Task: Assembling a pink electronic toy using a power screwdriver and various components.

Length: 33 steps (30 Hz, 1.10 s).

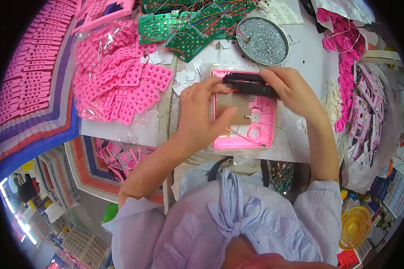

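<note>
A long black plastic part lies over the top end of a pink plastic casing. My right hand grips its right end between thumb and fingers. At the other end, the curled fingers of my left hand hold the part by its left tip, and the left thumb reaches over a brown board in the casing. A red wire shows beside the left fingertips. More thin wires run across the casing's lower half and past its right edge. My fingers hide the part's two ends.
Green circuit boards with wires lie at the back, beside a round dish of small screws. Left stands a clear bag of pink keypad pieces, with stacked pink parts beyond. White paper bits lie near my left hand. Bagged printed pieces sit right.
</note>
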Tool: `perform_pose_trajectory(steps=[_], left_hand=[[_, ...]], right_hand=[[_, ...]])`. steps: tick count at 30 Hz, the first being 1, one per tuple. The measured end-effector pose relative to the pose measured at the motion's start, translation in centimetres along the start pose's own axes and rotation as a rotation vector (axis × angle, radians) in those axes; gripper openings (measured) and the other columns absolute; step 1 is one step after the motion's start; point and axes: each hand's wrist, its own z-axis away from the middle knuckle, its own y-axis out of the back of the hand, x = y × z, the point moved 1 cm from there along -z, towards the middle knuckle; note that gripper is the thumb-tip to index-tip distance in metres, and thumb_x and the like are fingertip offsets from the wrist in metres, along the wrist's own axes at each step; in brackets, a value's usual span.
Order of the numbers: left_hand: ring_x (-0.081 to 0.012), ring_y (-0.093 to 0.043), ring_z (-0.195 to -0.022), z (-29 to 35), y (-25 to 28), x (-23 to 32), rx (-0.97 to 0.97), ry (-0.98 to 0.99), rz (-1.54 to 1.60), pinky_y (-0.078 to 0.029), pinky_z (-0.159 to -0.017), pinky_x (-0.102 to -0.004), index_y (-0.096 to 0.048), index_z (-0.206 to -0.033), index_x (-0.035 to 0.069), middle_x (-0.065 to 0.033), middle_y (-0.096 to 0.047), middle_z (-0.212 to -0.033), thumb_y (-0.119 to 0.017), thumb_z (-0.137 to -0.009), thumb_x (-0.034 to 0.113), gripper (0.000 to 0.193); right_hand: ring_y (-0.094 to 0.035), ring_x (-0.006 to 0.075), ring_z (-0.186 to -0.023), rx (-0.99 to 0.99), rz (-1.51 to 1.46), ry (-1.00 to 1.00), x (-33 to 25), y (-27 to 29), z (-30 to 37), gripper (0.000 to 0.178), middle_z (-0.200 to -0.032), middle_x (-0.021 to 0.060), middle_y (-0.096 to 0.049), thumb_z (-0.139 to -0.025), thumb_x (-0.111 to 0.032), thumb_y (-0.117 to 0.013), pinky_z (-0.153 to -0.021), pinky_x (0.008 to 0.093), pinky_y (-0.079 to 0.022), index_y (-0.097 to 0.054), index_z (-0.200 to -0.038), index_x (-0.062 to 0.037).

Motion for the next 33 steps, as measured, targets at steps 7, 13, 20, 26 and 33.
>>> perform_pose_trajectory(steps=[7,13,20,26,33], left_hand=[[-0.0236,-0.053,-0.097,-0.4,-0.3,1.6,-0.077,-0.129,-0.464,-0.032,-0.09,-0.043,-0.062,-0.128,0.004,-0.0056,-0.059,-0.107,-0.076,-0.076,0.031,0.061],[-0.0267,-0.054,-0.098,-0.5,-0.6,2.6,-0.113,-0.132,-0.509,-0.034,-0.09,-0.042,-0.059,-0.132,0.003,-0.0076,-0.06,-0.109,-0.077,-0.075,0.024,0.064],[-0.0269,-0.055,-0.099,-0.8,-0.4,3.0,-0.132,-0.102,-0.548,-0.035,-0.091,-0.0428,-0.056,-0.135,0.002,-0.01,-0.058,-0.11,-0.077,-0.074,0.02,0.067],[-0.0318,-0.055,-0.099,-0.7,-0.5,2.2,-0.094,-0.112,-0.438,-0.044,-0.087,-0.0431,-0.054,-0.135,-0.001,-0.0153,-0.056,-0.11,-0.076,-0.074,0.013,0.066],[-0.0344,-0.054,-0.099,-0.8,-0.5,1.8,-0.055,-0.143,-0.39,-0.046,-0.087,-0.043,-0.051,-0.137,-0.002,-0.0178,-0.055,-0.112,-0.074,-0.076,0.011,0.066]], right_hand=[[-0.061,0.0345,-0.095,0.284,0.309,0.391,-0.7,-0.4,0.8,0.033,-0.106,0.0143,-0.067,-0.085,-0.026,-0.071,-0.082,0.0421,-0.05,-0.062,-0.109,-0.0048],[-0.059,0.0319,-0.099,0.459,0.544,0.651,1.6,-2.9,1.0,0.041,-0.113,0.0091,-0.066,-0.065,-0.005,-0.076,-0.086,0.039,-0.051,-0.064,-0.104,-0.0062],[-0.06,0.0304,-0.099,0.305,0.492,0.705,1.3,-1.9,0.6,0.044,-0.112,0.0077,-0.067,-0.064,-0.009,-0.079,-0.078,0.038,-0.054,-0.067,-0.106,-0.0083],[-0.06,0.0316,-0.103,0.497,0.546,0.722,2.7,-3.5,1.1,0.046,-0.115,0.005,-0.065,-0.068,-0.014,-0.079,-0.083,0.0388,-0.053,-0.067,-0.112,-0.0117],[-0.061,0.0328,-0.108,0.382,0.341,0.661,4.1,-3.7,0.0,0.045,-0.121,0.0109,-0.066,-0.071,-0.005,-0.081,-0.091,0.0421,-0.051,-0.065,-0.113,-0.0063]])
